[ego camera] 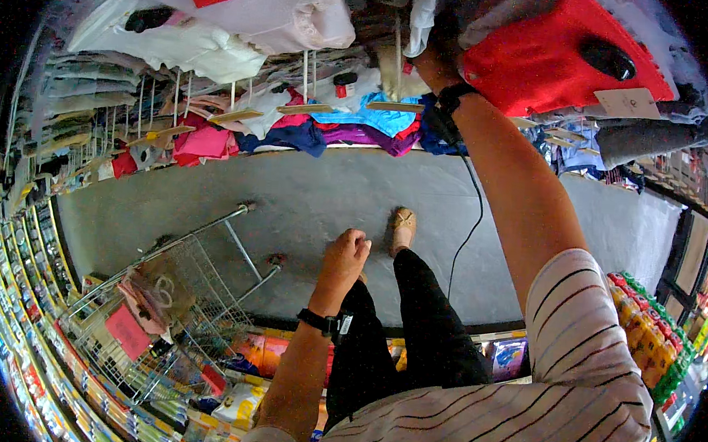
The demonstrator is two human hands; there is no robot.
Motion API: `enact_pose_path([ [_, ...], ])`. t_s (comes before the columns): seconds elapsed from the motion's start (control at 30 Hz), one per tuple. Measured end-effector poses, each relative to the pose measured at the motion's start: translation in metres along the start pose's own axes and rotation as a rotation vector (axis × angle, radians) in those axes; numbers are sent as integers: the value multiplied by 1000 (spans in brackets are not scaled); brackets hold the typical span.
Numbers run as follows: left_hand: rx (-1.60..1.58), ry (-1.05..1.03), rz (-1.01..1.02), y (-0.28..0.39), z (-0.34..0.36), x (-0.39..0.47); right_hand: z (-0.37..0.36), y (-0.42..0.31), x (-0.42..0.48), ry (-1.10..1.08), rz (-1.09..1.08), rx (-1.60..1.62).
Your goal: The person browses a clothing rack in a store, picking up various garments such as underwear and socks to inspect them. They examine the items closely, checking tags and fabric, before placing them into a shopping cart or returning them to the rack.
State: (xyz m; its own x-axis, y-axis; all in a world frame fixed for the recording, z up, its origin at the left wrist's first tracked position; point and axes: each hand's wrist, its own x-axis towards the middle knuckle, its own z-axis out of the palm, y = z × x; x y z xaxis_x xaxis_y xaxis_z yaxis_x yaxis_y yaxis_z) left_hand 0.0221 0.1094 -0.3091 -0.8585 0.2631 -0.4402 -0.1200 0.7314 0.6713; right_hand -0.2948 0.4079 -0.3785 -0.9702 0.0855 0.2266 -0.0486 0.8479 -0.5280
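Observation:
My right hand (437, 67) reaches up into the hanging clothes, its fingers lost in shadow. It is beside the lower end of a narrow white garment (421, 21) and left of a red folded garment (534, 56) with a paper tag (627, 104). Whether it grips anything I cannot tell. Low in front of my body, my left hand (347, 251) hangs with curled fingers and nothing visible in it. A dark strap (456, 96) circles my right wrist, and a black band (320, 322) is on the left. A black cable (479, 210) runs down from the right wrist.
A wire shopping cart (205, 260) holding pink items stands at left on the grey floor (320, 182). Stocked shelves (27, 298) curve along the left. White garments (220, 24) hang at upper left, with colourful folded clothes (366, 118) low beneath. Packaged goods (650, 342) are at right.

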Motion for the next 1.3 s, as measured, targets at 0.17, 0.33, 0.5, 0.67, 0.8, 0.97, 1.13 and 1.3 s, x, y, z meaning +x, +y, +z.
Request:
enact_pose_path([
  [0.17,-85,24,2,-5,1,-14,-8,10,-4,230,-223,-193],
  [0.33,-49,122,90,-14,-5,-27,-39,-15,-72,239,-138,1],
  [0.5,-152,141,5,-23,-14,-27,-41,-16,-164,-100,155,203],
  [0.67,3,275,61,-33,-55,42,-29,-76,-188,-308,24,159],
  [0.8,-83,384,70,-58,-83,106,-12,-135,-135,-298,-17,88],
  [0.97,-269,270,23,-80,-58,94,34,-153,-94,-158,24,-177],
  [1.13,-188,111,-60,-89,-26,23,51,-152,-65,61,-104,-315],
  [1.3,-226,-34,-149,-111,-11,-17,71,-137,-42,-8,-110,-452],
])
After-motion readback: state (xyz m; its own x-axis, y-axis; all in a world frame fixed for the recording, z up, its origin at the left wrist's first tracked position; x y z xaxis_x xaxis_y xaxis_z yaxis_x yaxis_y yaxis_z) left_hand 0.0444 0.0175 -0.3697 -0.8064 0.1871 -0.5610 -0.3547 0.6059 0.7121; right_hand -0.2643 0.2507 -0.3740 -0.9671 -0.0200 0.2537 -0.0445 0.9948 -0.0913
